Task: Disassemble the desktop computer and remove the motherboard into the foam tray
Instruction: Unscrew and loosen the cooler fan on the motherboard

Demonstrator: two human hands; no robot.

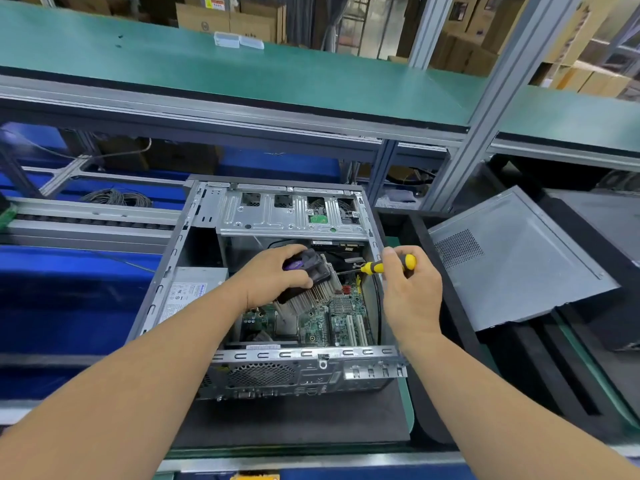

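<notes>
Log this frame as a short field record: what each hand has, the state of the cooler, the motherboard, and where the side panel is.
left hand: grips the CPU cooler, tilted, above the board
right hand: holds a yellow-handled screwdriver, shaft pointing toward the cooler
motherboard: inside the open case
power supply: in the case, left side
side panel: off, lying right of the case
foam tray: cannot tell which item it is

A green shelf [242,67] spans the rear on aluminium posts [498,98]. Two clear boxes [239,40] sit on it. Cartons [230,19] stand behind. A coiled cable [116,197] lies left, beside blue mats [69,289].
</notes>
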